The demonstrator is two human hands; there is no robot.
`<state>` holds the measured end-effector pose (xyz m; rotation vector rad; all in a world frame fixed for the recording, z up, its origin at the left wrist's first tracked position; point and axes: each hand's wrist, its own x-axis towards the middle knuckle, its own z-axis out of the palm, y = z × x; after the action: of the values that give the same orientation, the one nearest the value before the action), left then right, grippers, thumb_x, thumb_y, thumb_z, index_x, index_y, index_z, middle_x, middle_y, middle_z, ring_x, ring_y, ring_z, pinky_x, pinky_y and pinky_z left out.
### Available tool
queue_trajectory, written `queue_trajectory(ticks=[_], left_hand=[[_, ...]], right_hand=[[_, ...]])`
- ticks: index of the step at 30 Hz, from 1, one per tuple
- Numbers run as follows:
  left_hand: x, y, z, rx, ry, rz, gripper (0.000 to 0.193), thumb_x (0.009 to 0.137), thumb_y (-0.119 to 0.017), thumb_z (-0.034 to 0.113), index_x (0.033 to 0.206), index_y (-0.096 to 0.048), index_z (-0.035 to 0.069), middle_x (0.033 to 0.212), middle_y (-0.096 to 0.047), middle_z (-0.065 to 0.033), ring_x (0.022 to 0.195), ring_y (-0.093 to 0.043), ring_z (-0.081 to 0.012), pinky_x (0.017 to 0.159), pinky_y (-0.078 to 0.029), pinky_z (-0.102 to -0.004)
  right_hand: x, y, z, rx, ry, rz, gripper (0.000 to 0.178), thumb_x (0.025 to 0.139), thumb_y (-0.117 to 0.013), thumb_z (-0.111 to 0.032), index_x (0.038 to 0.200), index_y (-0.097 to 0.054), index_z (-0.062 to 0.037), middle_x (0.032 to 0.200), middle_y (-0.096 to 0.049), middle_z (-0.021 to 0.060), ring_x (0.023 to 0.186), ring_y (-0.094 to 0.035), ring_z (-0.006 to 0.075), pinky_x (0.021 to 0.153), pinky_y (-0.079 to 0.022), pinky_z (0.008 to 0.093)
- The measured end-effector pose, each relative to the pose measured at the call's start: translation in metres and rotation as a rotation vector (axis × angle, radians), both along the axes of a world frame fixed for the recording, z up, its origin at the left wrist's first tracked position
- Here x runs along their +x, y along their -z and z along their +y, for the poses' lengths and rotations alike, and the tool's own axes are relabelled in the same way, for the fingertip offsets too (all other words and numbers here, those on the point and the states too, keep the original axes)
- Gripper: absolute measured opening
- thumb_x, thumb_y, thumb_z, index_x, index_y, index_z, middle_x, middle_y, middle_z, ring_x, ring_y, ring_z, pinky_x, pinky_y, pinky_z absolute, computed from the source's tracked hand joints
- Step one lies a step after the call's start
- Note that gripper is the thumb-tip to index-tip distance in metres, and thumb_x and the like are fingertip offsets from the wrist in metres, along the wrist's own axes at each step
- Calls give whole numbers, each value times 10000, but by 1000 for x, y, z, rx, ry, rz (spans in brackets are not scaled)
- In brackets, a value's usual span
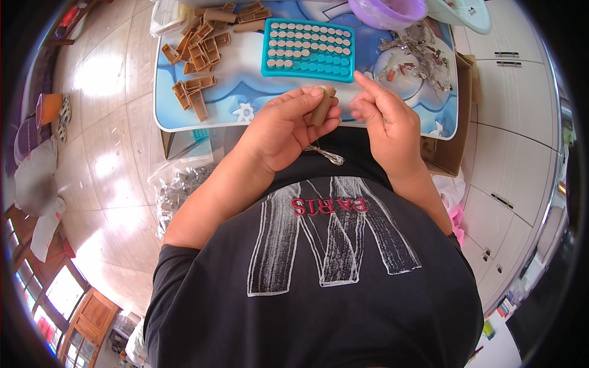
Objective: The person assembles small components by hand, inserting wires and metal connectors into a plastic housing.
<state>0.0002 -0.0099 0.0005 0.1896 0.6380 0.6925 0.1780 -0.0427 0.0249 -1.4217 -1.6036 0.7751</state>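
My left hand (285, 119) is closed around a brown plastic casing (321, 112), held upright above the table's near edge with the thumb on its top end. Close by on the right, my right hand (391, 116) is empty, its index finger stretched out and the other fingers loosely bent. That fingertip is near the front right corner of a teal tray (265, 55). Rows of small whitish round pieces (300, 35) sit in the tray, and bare teal round spots (325, 63) show at its front right.
Brown casings (199, 52) lie piled at the back left, with a few more (195, 101) nearer. On the right are wires with small parts (423, 55) and a purple basin (392, 13). A cardboard box (463, 113) stands beside the table (233, 101); a bag of grey parts (178, 190) is below left.
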Motion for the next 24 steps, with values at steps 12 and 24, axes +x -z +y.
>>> queue_trajectory(ticks=[12, 24], left_hand=[[-1, 1, -1, -43, -38, -50, 237, 966, -429, 151, 1083, -494, -45, 1002, -612, -173, 924, -631, -241, 848, -537, -315], [-1, -2, -3, -5, -3, -69, 205, 954, -467, 161, 1055, -523, -9, 982, -617, -115, 921, -630, -196, 836, -538, -311]], right_hand=[[-3, 8, 0, -170, 90, 273, 122, 852, -623, -23, 965, -620, 24, 787, -623, 42, 652, -601, 83, 586, -495, 200], [-6, 6, 4, 149, 0, 0, 81, 789, -631, 25, 857, -604, -9, 794, -605, 88, 687, -599, 209, 582, -479, 279]])
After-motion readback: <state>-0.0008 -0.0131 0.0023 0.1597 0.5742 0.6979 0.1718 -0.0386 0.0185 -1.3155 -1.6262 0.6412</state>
